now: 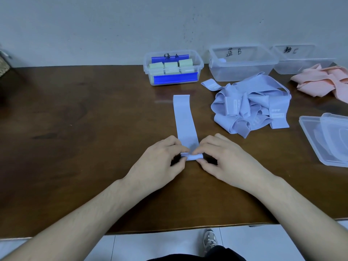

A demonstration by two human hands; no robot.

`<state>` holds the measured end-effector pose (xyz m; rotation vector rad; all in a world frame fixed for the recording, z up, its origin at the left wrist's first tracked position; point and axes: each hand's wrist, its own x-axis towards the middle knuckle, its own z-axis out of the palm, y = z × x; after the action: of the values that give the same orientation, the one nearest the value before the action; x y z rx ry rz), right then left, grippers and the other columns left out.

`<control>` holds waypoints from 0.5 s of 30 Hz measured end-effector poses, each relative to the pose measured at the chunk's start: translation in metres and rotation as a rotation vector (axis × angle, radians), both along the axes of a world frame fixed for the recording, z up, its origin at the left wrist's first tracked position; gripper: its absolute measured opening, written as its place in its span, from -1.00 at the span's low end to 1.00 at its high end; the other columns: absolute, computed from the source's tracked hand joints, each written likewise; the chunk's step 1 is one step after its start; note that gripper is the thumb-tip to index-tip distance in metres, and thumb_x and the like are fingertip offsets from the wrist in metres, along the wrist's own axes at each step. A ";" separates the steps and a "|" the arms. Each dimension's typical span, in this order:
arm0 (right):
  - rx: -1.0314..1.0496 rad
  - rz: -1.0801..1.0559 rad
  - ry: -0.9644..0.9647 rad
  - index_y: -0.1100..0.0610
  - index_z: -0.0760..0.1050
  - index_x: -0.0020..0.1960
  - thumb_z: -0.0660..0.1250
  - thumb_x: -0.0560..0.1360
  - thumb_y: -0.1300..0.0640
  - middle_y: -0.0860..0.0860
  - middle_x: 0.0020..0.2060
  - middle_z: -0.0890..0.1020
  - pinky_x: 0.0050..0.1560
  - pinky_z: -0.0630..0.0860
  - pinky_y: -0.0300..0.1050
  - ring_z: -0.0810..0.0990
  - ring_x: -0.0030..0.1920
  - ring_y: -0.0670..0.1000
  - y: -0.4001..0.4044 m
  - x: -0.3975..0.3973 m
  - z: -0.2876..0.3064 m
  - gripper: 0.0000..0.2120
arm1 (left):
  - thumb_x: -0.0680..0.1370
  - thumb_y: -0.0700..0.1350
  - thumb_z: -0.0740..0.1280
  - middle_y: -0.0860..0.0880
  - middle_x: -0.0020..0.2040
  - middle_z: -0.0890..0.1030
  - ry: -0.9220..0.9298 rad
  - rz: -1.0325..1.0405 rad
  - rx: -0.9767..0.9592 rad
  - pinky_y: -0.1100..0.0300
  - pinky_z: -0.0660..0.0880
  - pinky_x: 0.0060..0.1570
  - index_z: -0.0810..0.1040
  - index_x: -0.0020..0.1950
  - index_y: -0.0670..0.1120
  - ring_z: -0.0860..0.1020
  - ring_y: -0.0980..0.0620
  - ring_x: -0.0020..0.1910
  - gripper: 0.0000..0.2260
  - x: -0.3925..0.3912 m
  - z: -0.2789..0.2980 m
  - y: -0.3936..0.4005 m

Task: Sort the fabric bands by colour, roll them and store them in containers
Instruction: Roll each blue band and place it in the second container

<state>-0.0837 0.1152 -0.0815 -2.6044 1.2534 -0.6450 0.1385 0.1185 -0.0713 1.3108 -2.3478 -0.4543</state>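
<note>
Two hands meet at the near end of one blue band [184,117], which lies flat on the brown table [75,129] and runs straight away from you. Your left hand [160,161] pinches the left side of the small roll [192,157] started at that near end, thumb below and fingertips on top. Your right hand [224,159] pinches the right side of the same roll in the same way. Both sets of fingers are curled round the fabric.

Just to the right of the flat band sits a loose pile of blue bands [250,108], tangled and unrolled. Further right, at the table's far edge, a heap of pink bands [323,80] lies partly against the pink container [301,61], a clear tub marked with a character and the letter C.

Three clear tubs stand in a row along the wall. The green container [173,67], marked A, holds several pale green rolls [170,66] packed side by side, and it has blue clips on its front and back. The blue container [242,63], marked B, stands between the other two; something small and pale blue shows inside near its left wall, but you cannot tell what it is.

A stack of clear lids [327,138] rests at the right edge of the table, well apart from your hands. Below the table's near edge, one shoe [210,240] shows on the pale floor.
</note>
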 end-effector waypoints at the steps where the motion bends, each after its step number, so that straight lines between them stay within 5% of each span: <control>1: 0.003 0.000 0.001 0.00 0.63 0.11 0.43 0.52 0.14 -0.14 -0.04 0.56 -0.06 0.51 -0.09 0.46 -0.10 -0.03 -0.001 0.001 0.000 -0.83 | 0.58 -0.04 0.36 0.14 0.04 0.51 0.002 -0.004 -0.022 0.50 0.33 -0.13 0.62 0.20 0.02 0.43 0.30 -0.17 -0.79 0.000 0.000 0.001; 15: -0.018 -0.006 0.003 0.00 0.63 0.10 0.44 0.52 0.12 -0.16 -0.04 0.55 -0.06 0.45 -0.22 0.42 -0.09 -0.08 -0.008 0.000 0.003 -0.84 | 0.57 -0.06 0.36 0.21 -0.06 0.51 0.010 0.044 0.095 0.49 0.34 -0.16 0.65 0.12 0.08 0.46 0.25 -0.19 -0.85 0.001 0.007 -0.012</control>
<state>-0.0838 0.1071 -0.0788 -2.6174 1.2626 -0.6566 0.1390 0.1060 -0.0639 1.3973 -2.3093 -0.5637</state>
